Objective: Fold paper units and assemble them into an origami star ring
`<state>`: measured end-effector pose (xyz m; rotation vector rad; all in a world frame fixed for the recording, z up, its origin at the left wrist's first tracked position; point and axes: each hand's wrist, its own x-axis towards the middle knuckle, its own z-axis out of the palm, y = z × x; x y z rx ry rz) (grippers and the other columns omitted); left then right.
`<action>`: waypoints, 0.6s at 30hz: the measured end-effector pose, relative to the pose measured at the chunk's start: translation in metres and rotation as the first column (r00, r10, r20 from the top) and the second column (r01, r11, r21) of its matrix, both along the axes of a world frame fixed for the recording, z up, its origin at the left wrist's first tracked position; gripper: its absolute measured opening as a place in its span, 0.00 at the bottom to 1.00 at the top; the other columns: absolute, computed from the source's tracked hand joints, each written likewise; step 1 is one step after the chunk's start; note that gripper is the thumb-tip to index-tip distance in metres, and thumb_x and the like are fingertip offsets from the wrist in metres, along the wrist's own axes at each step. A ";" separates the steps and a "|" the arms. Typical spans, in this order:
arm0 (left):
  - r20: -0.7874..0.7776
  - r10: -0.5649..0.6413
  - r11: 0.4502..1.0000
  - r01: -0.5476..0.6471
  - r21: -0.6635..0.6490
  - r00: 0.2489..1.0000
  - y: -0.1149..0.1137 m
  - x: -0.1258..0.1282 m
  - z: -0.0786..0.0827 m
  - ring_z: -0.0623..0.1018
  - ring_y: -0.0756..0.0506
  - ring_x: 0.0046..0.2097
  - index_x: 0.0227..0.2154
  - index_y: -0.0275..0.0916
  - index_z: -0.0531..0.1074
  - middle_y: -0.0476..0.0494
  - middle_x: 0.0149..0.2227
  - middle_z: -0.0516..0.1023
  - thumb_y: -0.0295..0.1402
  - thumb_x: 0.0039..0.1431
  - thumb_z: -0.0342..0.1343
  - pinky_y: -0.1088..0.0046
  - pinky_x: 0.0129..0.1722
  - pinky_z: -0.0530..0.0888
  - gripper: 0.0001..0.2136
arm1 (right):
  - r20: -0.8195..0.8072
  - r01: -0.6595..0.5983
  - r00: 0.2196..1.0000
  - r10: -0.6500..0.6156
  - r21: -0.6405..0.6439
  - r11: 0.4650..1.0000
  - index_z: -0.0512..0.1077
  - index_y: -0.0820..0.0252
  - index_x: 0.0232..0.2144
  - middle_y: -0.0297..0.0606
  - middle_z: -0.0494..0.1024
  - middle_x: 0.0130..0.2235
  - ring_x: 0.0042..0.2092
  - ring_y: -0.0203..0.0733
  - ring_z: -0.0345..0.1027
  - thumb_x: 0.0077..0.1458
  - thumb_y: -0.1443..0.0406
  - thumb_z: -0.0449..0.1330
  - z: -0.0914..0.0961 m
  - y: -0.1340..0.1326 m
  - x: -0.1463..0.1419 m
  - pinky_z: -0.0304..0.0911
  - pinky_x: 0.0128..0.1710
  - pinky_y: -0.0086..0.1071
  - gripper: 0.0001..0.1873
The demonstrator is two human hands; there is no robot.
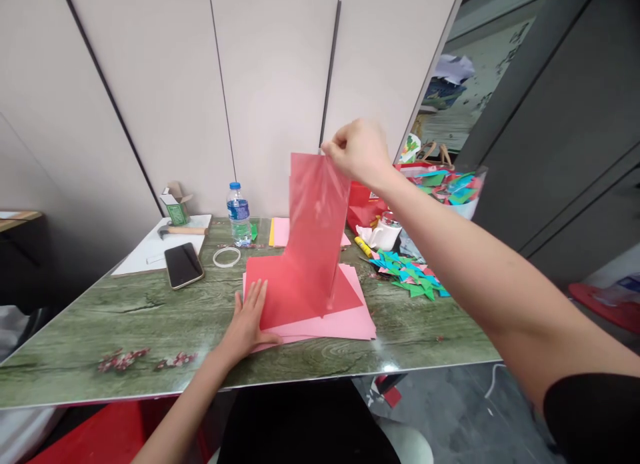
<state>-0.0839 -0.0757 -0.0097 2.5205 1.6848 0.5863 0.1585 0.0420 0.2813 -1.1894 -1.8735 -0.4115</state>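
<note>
My right hand [359, 151] is raised above the table, thumb and fingers pinching the top edge of a glossy red sheet [317, 224]. The sheet hangs upright with plastic-like creases and shine; whether a clear sleeve covers it I cannot tell. Its lower end meets flat red paper [273, 294], and whether they are one piece is unclear. My left hand [249, 321] lies with fingers spread on the left edge of this paper. Underneath is a stack of pink paper [345, 324], whose front and right edges stick out.
Left on the table [150, 337] are a phone [184, 265], a hammer [185, 231], a small box [175, 204], a tape ring [227, 257] and a water bottle [239, 217]. To the right are coloured paper scraps [413, 274], a glue stick [363, 247] and a white mug [385, 234].
</note>
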 end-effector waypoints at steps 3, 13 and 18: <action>0.004 0.031 0.999 -0.031 0.036 1.000 -0.006 0.033 0.001 0.44 0.31 0.62 0.59 0.33 0.20 0.20 0.62 0.43 0.50 0.43 0.57 0.40 0.54 0.38 0.55 | -0.016 0.037 0.999 -0.037 -0.023 0.999 0.67 0.64 0.23 0.42 0.71 0.27 0.37 0.45 0.66 0.56 0.62 0.47 0.000 0.004 0.008 0.58 0.37 0.39 0.16; -0.117 0.147 0.989 -0.150 -0.014 0.982 0.015 0.190 -0.002 0.48 0.23 0.60 0.59 0.32 0.51 0.21 0.59 0.53 0.38 0.54 0.52 0.32 0.49 0.45 0.32 | 0.009 0.132 0.991 -0.132 -0.004 0.991 0.69 0.68 0.24 0.46 0.71 0.29 0.38 0.45 0.67 0.55 0.62 0.50 -0.008 0.013 0.033 0.57 0.37 0.38 0.15; -0.219 0.066 0.995 -0.081 -0.062 0.973 0.036 0.166 0.006 0.65 0.28 0.52 0.51 0.35 0.65 0.25 0.50 0.68 0.36 0.56 0.50 0.40 0.47 0.57 0.20 | 0.048 0.270 0.962 -0.270 0.022 0.963 0.72 0.73 0.29 0.48 0.74 0.31 0.39 0.42 0.68 0.56 0.63 0.48 0.007 -0.024 0.059 0.55 0.37 0.35 0.18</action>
